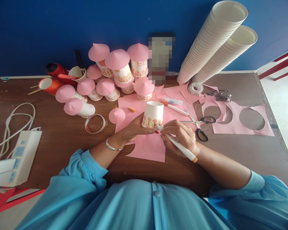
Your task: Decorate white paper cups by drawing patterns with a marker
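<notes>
My left hand (135, 128) holds a white paper cup (154, 111) from its left side, upside down with the wide or narrow end hard to tell. Orange and red flowers are drawn round its lower part. In my right hand (181, 135) is a white marker (181, 147) with an orange end, its tip at the cup's lower edge. Pink paper (150, 148) lies beneath both hands. An orange cap (132, 109) and a pink paper disc (117, 115) rest left of the cup. A red-tipped marker (176, 109) lies to its right.
Several cups with pink cone tops (117, 59) stand behind. Scissors (201, 123), a tape roll (196, 88) and cut pink paper (244, 129) are on the right. Two tall cup stacks (212, 38) lean at the blue wall. A power strip (26, 156) lies left, near a paper ring (95, 124).
</notes>
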A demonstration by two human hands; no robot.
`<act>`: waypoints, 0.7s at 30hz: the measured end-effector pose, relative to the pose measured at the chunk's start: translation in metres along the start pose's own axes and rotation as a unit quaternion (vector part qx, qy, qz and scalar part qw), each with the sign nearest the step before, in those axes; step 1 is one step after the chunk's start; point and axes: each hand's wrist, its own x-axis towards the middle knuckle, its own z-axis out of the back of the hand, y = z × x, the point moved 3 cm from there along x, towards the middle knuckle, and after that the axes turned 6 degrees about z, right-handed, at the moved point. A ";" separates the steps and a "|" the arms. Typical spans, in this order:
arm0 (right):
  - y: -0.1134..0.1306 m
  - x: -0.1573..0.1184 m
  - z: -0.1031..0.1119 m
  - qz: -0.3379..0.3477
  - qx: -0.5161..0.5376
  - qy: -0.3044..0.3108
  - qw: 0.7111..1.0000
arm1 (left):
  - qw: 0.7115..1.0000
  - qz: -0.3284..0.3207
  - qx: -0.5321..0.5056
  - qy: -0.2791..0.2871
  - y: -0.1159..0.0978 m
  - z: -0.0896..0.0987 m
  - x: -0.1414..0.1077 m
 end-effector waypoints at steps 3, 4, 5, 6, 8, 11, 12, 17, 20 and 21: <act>0.000 0.000 0.001 -0.003 -0.001 -0.007 1.000 | 1.000 0.001 -0.002 -0.010 -0.001 0.000 0.000; 0.000 0.000 0.001 -0.006 -0.002 -0.009 1.000 | 1.000 0.001 -0.003 -0.010 -0.002 0.000 0.000; 0.000 0.000 0.001 -0.009 -0.005 -0.009 1.000 | 1.000 0.000 -0.003 -0.009 -0.002 -0.001 0.000; 0.000 0.000 0.002 -0.013 -0.007 -0.008 1.000 | 1.000 -0.001 -0.003 -0.006 -0.003 -0.001 0.000; 0.000 0.001 0.002 -0.017 -0.009 -0.009 1.000 | 1.000 -0.006 -0.004 -0.002 -0.003 -0.002 0.000; 0.001 0.001 0.003 -0.016 -0.001 -0.012 1.000 | 1.000 -0.011 -0.005 -0.002 -0.004 -0.003 0.000; 0.001 0.001 0.003 -0.015 0.003 -0.013 1.000 | 1.000 -0.010 -0.006 -0.005 -0.004 -0.003 -0.001; 0.002 0.002 0.003 0.000 0.020 -0.019 1.000 | 1.000 0.006 -0.006 -0.021 -0.003 -0.002 -0.001; 0.003 0.002 0.003 0.007 0.022 -0.011 1.000 | 1.000 0.004 -0.006 -0.016 -0.002 -0.001 0.000; 0.003 0.002 0.003 0.009 0.020 -0.007 1.000 | 1.000 0.004 -0.007 -0.014 -0.002 -0.001 0.000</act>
